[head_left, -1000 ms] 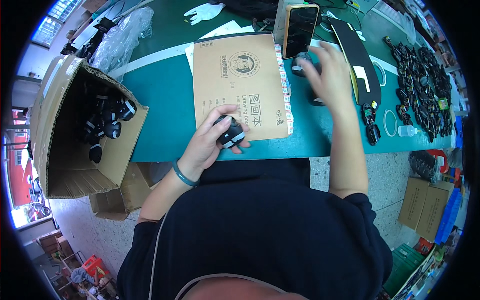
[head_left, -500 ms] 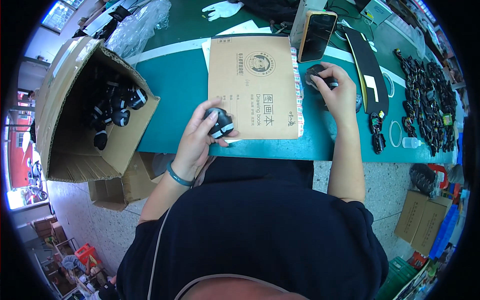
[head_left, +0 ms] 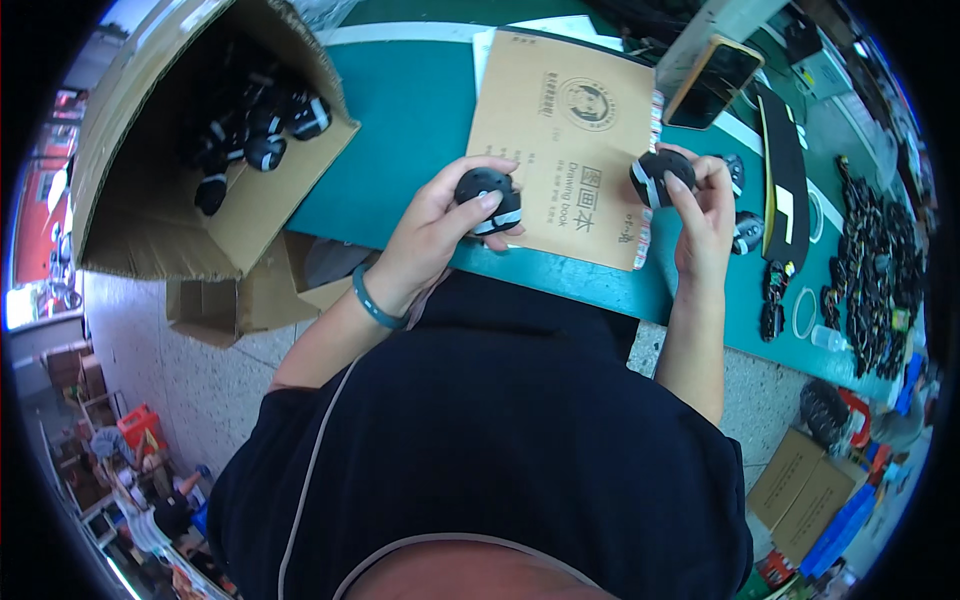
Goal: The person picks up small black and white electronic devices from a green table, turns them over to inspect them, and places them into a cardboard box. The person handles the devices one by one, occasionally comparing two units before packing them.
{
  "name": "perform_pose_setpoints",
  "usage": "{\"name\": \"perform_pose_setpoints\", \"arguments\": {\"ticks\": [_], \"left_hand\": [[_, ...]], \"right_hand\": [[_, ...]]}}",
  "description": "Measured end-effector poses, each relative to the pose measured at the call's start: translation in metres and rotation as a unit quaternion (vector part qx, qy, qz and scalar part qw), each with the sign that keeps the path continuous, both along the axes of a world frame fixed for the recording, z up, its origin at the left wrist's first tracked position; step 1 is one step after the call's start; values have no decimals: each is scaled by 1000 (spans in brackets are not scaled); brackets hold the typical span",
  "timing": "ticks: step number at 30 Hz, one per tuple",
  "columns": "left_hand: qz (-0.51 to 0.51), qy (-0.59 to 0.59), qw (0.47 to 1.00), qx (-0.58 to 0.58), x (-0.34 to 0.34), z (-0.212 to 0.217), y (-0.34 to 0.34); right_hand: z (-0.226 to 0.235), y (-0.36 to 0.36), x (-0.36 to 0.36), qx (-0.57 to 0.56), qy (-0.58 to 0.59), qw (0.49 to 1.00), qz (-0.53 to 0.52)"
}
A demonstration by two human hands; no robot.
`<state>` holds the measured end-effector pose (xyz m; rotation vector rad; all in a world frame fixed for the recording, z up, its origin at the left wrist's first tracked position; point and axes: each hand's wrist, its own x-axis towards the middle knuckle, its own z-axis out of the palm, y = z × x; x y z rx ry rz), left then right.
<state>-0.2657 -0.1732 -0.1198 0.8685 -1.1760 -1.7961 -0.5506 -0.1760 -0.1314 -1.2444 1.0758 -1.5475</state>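
My left hand (head_left: pixel 447 205) is closed around a rounded black device (head_left: pixel 484 188) with a light grey stripe, held above the near left part of a brown paper-covered drawing book (head_left: pixel 540 110). A second black device (head_left: pixel 655 178) of the same look is gripped between the thumb and fingers of my right hand (head_left: pixel 703 210), over the book's right edge. The two devices are apart. Just right of that hand, two similar black devices (head_left: pixel 747 233) lie on the green table mat (head_left: pixel 400 130).
At the left, an open cardboard box (head_left: pixel 225 235) holds several striped black devices (head_left: pixel 265 150). A phone (head_left: pixel 715 82) leans upright behind the book. Farther right lie a long black strip (head_left: pixel 785 180), a small clear bottle (head_left: pixel 828 338) and a heap of black cables (head_left: pixel 878 260).
My right hand has brought its black device leftward from beside the book to its right edge, closer to my left hand. The left still holds its device. The whole view has shifted and tilted.
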Motion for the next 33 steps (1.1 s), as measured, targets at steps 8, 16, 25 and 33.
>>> {"name": "perform_pose_setpoints", "arguments": {"ticks": [8,16,25,33], "left_hand": [[15,-13,1000,-10,-2,0,2],[-20,7,999,-39,-2,3,6],[-39,-8,994,-105,-1,9,13],[-43,-35,982,-179,2,9,14]], "right_hand": [[10,16,37,18,-97,988,115],[17,28,49,-46,-17,988,149],[28,38,62,-122,148,976,104],[29,37,60,-155,187,963,118]]}}
